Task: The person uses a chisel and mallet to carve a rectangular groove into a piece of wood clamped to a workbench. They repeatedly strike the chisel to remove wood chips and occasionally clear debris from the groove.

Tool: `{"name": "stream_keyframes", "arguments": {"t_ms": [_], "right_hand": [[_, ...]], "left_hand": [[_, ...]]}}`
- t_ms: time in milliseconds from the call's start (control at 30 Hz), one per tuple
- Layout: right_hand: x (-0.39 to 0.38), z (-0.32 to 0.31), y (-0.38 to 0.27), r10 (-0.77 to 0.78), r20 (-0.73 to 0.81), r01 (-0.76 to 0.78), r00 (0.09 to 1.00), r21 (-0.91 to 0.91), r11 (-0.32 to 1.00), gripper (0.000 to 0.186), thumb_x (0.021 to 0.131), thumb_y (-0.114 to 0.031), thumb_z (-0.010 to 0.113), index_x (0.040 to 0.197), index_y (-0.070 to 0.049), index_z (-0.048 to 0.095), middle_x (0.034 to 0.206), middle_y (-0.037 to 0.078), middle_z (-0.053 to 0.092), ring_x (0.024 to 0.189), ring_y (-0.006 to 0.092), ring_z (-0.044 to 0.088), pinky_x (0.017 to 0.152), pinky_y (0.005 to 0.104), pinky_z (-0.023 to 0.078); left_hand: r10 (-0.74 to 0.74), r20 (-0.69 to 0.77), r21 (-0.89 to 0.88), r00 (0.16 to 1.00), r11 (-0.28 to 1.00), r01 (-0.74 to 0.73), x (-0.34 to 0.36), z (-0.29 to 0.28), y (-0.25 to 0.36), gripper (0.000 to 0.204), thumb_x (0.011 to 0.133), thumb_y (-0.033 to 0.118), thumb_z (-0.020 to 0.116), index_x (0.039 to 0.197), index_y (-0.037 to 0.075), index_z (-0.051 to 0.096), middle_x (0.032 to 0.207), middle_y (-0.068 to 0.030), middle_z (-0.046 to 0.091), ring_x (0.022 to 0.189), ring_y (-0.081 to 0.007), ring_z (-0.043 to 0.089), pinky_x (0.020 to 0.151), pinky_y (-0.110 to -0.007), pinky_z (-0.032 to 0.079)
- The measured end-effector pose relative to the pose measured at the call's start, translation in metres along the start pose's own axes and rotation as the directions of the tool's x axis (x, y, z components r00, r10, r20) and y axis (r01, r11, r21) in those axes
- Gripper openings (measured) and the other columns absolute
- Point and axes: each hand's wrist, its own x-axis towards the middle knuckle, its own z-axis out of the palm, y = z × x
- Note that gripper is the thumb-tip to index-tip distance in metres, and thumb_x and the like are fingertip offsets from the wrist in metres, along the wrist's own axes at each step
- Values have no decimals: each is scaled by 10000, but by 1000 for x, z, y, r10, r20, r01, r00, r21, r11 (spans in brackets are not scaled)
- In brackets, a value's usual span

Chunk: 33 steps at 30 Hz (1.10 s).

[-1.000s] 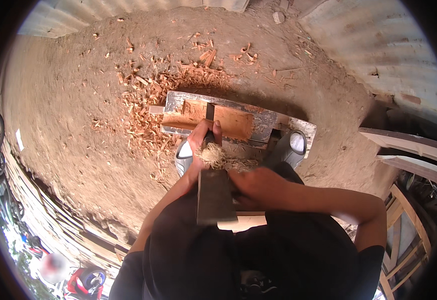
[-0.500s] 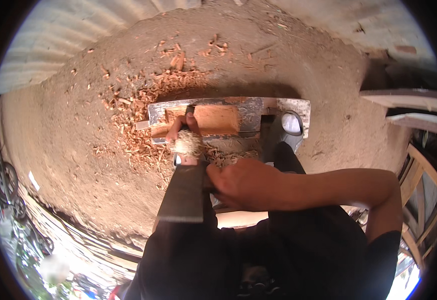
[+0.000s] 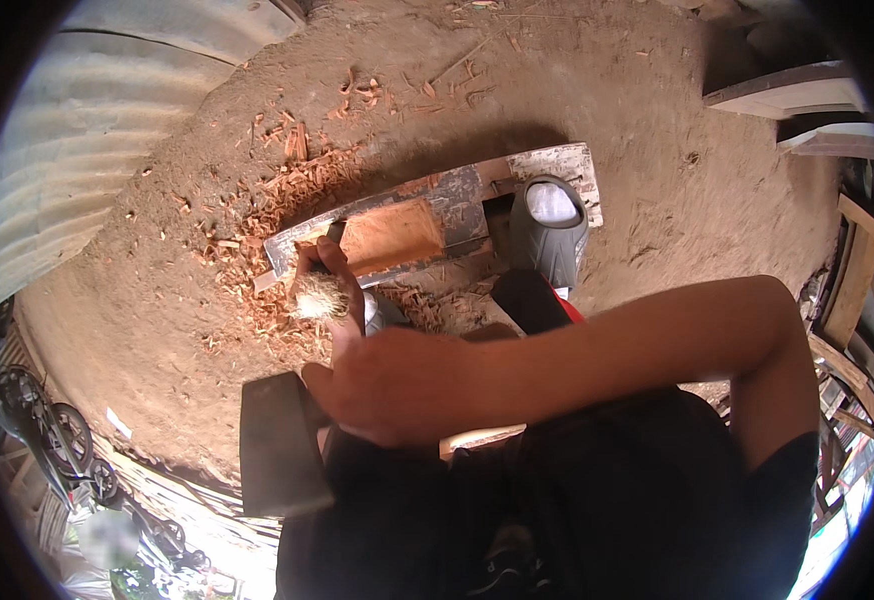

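A long wooden board [image 3: 464, 195] with dark weathered faces lies on the ground, a fresh orange hollow [image 3: 393, 236] cut into it. My left hand [image 3: 333, 262] is closed round a chisel [image 3: 319, 298]. The chisel's pale butt is frayed and its dark blade rests at the left end of the hollow. Nearer to me, my right hand [image 3: 407, 385] grips a hammer with a heavy dark blocky head [image 3: 279, 445]. That head hangs to the left over my leg, apart from the chisel. Most of the hammer's handle is hidden by my right hand.
My grey shoe [image 3: 554, 235] presses on the board's right part. Wood shavings [image 3: 302, 185] lie around its left end. Corrugated sheet [image 3: 87, 130] stands at the far left, motorcycles [image 3: 42, 430] at the left edge, and wooden frames [image 3: 855, 270] at the right.
The hammer and my right hand have swung left, farther from the chisel's butt. My left hand still holds the chisel at the hollow. The whole view has turned, so the board now slants.
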Motion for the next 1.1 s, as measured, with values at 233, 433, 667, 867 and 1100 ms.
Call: {"name": "stream_keyframes", "arguments": {"t_ms": [233, 433, 667, 867, 1100], "right_hand": [[13, -11, 5, 55, 62, -57, 997, 35, 998, 247, 871, -87, 627, 967, 126, 548, 645, 244, 633, 615, 420, 699, 573, 472, 572], [7, -10, 16, 48, -33, -47, 998, 9, 999, 234, 849, -93, 638, 939, 112, 571, 666, 234, 656, 626, 416, 703, 555, 481, 563], [4, -14, 5, 108, 82, -102, 991, -83, 991, 234, 823, -99, 662, 916, 95, 571, 706, 249, 667, 658, 413, 714, 570, 495, 569], [13, -17, 32, 101, 40, -98, 994, -53, 994, 183, 852, -114, 660, 837, 69, 646, 716, 243, 669, 597, 392, 690, 561, 491, 567], [38, -117, -8, 460, 249, -499, 853, 125, 858, 336, 969, -213, 569, 772, 51, 638, 594, 92, 603, 467, 173, 570, 469, 406, 471]], "left_hand": [[-97, 7, -86, 995, 992, 97, 11, -7, -10, 314, 999, 222, 632, 725, 74, 588, 608, -78, 558, 556, -185, 538, 634, -381, 449], [-162, 54, -197, 985, 966, 169, 28, 8, -11, 300, 1001, 203, 621, 729, 82, 580, 623, -61, 560, 577, -179, 538, 672, -373, 458], [-306, 92, -390, 948, 864, 317, 11, -8, -19, 286, 1004, 180, 609, 734, 92, 571, 641, -41, 562, 602, -170, 538, 717, -364, 468], [-460, 257, -637, 850, 581, 507, 24, -13, -31, 277, 1006, 160, 598, 738, 100, 564, 656, -24, 564, 623, -163, 537, 754, -356, 477], [-528, 568, -727, 631, 37, 686, 34, -5, -44, 269, 1009, 138, 586, 743, 110, 555, 674, -4, 566, 648, -155, 537, 799, -347, 488]]}}
